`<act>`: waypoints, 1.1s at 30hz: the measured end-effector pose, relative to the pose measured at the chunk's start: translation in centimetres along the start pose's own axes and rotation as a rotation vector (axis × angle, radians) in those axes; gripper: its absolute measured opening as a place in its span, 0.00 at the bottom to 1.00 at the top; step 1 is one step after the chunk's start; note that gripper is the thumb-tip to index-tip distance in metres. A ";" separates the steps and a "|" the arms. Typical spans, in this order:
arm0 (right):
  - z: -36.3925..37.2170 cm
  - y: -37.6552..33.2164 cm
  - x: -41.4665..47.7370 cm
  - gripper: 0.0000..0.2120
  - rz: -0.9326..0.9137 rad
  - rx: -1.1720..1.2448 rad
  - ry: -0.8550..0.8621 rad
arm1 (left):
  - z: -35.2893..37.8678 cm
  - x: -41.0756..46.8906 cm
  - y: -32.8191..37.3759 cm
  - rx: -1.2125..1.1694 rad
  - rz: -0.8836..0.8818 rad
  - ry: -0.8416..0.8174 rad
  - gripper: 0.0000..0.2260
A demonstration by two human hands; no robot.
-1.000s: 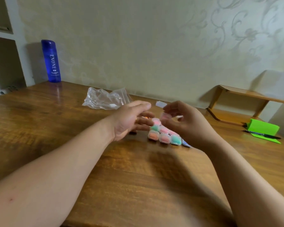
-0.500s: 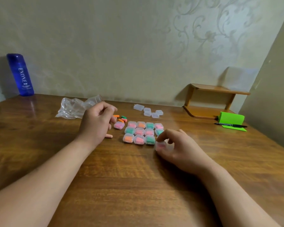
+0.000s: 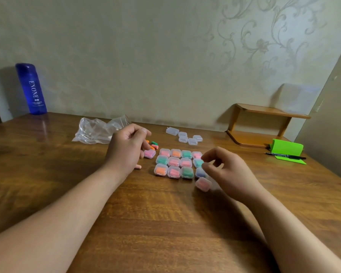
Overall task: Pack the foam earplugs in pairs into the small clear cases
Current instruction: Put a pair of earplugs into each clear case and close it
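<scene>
Wooden table (image 3: 165,223). At centre, a block of filled cases (image 3: 174,164) in tight rows. At its 9 o'clock, a lone pink case (image 3: 149,154) against the curled fingers of the left hand (image 3: 126,148); grip unclear. At 5 o'clock, another pink case (image 3: 203,184) just beside the right hand (image 3: 228,174), fingers loosely curled. Loose earplugs (image 3: 154,145) at 10, crumpled bag (image 3: 96,131) and blue bottle (image 3: 32,89) beyond. Empty cases (image 3: 185,135) at 12. Shelf (image 3: 264,125) at 2; green stand (image 3: 287,148) and pen (image 3: 285,156) at 3.

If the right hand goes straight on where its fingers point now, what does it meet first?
Most likely the green-filled case at the right edge of the packed block; the right hand points left at it, but depth is unclear.
</scene>
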State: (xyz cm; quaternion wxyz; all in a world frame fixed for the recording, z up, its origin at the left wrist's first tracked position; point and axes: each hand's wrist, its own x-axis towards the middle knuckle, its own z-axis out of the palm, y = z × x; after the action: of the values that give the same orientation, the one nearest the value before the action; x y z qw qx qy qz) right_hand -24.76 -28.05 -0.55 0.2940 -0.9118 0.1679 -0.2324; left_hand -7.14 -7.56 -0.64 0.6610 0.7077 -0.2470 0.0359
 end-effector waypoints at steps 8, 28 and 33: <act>2.4 -0.6 11.2 0.14 -0.031 -0.226 0.061 | 1.7 4.3 0.7 -0.047 -0.052 0.116 0.13; 6.9 -1.1 18.3 0.21 -0.071 -0.624 -0.129 | 0.3 4.5 -0.9 0.079 -0.067 0.275 0.13; 5.7 -4.9 13.0 0.19 -0.074 0.049 -0.008 | 0.4 3.0 -0.4 0.001 -0.084 0.080 0.12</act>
State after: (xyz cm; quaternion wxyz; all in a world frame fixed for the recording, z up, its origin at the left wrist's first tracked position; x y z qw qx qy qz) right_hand -10.06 -27.42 2.53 0.3079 -0.9109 0.1271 -0.2437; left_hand -4.43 -8.84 0.06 0.6708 0.7159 -0.1904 0.0364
